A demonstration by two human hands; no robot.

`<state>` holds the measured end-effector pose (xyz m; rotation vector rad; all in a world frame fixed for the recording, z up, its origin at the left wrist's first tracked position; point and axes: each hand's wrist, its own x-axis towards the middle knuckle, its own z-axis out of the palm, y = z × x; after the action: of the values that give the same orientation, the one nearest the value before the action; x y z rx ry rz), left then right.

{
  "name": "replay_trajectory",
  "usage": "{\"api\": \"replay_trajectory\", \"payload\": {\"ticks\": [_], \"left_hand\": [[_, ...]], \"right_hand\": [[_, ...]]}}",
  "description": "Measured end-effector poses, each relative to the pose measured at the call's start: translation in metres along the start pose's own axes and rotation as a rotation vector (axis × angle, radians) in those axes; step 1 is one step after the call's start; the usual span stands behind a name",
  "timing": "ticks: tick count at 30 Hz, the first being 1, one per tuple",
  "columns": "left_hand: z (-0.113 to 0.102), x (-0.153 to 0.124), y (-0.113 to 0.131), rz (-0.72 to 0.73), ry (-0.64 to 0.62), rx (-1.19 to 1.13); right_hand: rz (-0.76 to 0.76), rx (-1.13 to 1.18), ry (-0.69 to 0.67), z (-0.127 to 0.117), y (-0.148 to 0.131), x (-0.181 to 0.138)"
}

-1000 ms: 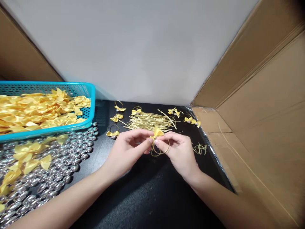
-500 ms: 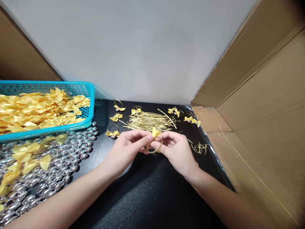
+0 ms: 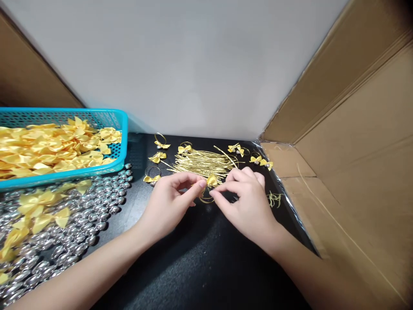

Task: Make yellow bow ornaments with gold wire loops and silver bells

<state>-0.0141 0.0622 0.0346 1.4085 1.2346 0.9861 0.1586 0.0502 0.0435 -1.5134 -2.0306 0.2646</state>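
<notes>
My left hand (image 3: pixel 176 196) pinches a yellow ribbon bow (image 3: pixel 211 180) between thumb and forefinger. Below the bow hangs a loop of gold twist tie (image 3: pixel 206 200), partly hidden by my fingers. The thumb and forefinger of my right hand (image 3: pixel 247 198) close on the tie at the loop's right side, while its other fingers curl. Just behind both hands lies a loose pile of straight gold twist ties (image 3: pixel 203 162). Around the pile are several bows with tie loops and silver beads, such as a bow (image 3: pixel 151 178) left of my left hand.
A blue perforated basket (image 3: pixel 124 142) full of yellow bows stands at left. In front of it spread many silver beads (image 3: pixel 74 232) with several bows on top. Curled tie scraps (image 3: pixel 274 199) lie right of my right hand. Cardboard (image 3: pixel 355 172) and a white wall (image 3: pixel 193 64) bound the black table (image 3: pixel 180 267).
My right hand has shifted a little right and turned, its fingers drawing back from the bow. The bow now shows more of its face, and the loop has tilted flatter.
</notes>
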Motion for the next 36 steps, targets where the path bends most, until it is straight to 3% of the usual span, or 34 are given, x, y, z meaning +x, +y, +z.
{"api": "replay_trajectory", "payload": {"ticks": [5, 9, 16, 18, 22, 27, 31, 36], "left_hand": [[0.002, -0.001, 0.004, -0.004, -0.024, -0.044], [0.001, 0.000, 0.004, 0.007, -0.009, -0.058], [-0.001, 0.003, 0.003, -0.015, 0.030, -0.030], [-0.001, 0.003, 0.003, -0.012, 0.034, -0.031], [0.000, 0.002, 0.002, 0.022, 0.039, -0.013], [0.001, 0.000, 0.002, 0.065, 0.040, 0.022], [0.002, -0.002, 0.003, 0.082, 0.016, 0.025], [-0.002, 0.001, 0.000, 0.122, 0.052, 0.134]], "right_hand": [[0.064, 0.065, -0.018, 0.007, -0.003, -0.003], [0.090, 0.264, -0.033, 0.008, -0.002, 0.001], [0.129, 0.638, -0.246, -0.001, 0.003, 0.010], [0.153, 0.611, -0.189, 0.000, 0.003, 0.009], [0.138, 0.482, 0.050, 0.008, 0.001, 0.002], [0.107, 0.286, 0.144, 0.019, 0.001, -0.003], [0.122, 0.331, 0.060, 0.020, 0.002, -0.002], [0.069, 0.545, -0.207, 0.001, 0.005, 0.007]]}}
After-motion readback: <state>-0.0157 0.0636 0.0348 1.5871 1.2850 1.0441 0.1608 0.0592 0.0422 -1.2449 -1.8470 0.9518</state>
